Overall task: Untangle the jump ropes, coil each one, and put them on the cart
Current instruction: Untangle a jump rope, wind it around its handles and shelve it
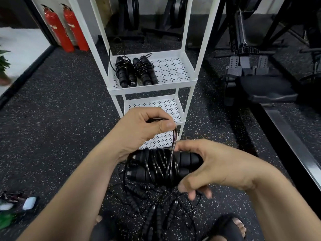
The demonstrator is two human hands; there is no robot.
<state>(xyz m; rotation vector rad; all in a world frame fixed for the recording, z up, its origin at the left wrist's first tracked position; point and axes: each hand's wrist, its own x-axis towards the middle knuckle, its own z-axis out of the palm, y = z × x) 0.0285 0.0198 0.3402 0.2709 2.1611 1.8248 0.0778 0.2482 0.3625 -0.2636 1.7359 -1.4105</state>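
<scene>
My right hand (213, 167) grips the two black handles of a jump rope (156, 166), held side by side with the thin black cord wound around them. My left hand (145, 126) pinches the loose end of that cord just above the handles. Below my hands a tangle of more black jump ropes (156, 204) lies on the speckled floor. Straight ahead stands the white cart (184, 84); two coiled jump ropes (135, 70) lie side by side at the left of its upper shelf.
Two red fire extinguishers (66, 28) stand at the back left by a wall. Black gym machines and a padded bench (264, 89) fill the right side. Small items (26, 202) lie on the floor at the left. My sandalled feet (231, 226) are at the bottom.
</scene>
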